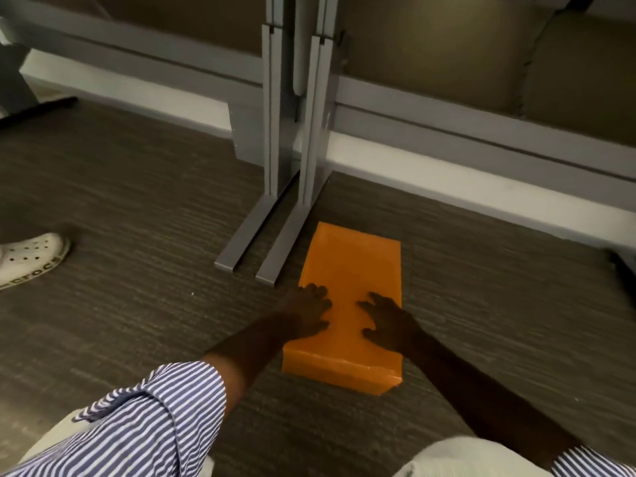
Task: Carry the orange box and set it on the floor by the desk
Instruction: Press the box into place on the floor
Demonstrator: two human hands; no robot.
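Observation:
The orange box (pixel 354 266) lies flat on the grey carpet, its far left corner right beside the foot of a grey desk leg (pixel 311 160). My left hand (pixel 308 313) rests palm down on the box's left half, fingers spread. My right hand (pixel 387 321) lies flat over its right half, fingers apart. Neither hand wraps around the box; both sit on its top face. Striped sleeves cover my forearms near the bottom of the view.
Two grey desk legs with long flat feet (pixel 247 235) stand side by side left of the box. A white baseboard (pixel 481 194) runs along the wall behind. A white clog shoe (pixel 31 258) sits at the left edge. A dark chair base (pixel 38 108) shows far left.

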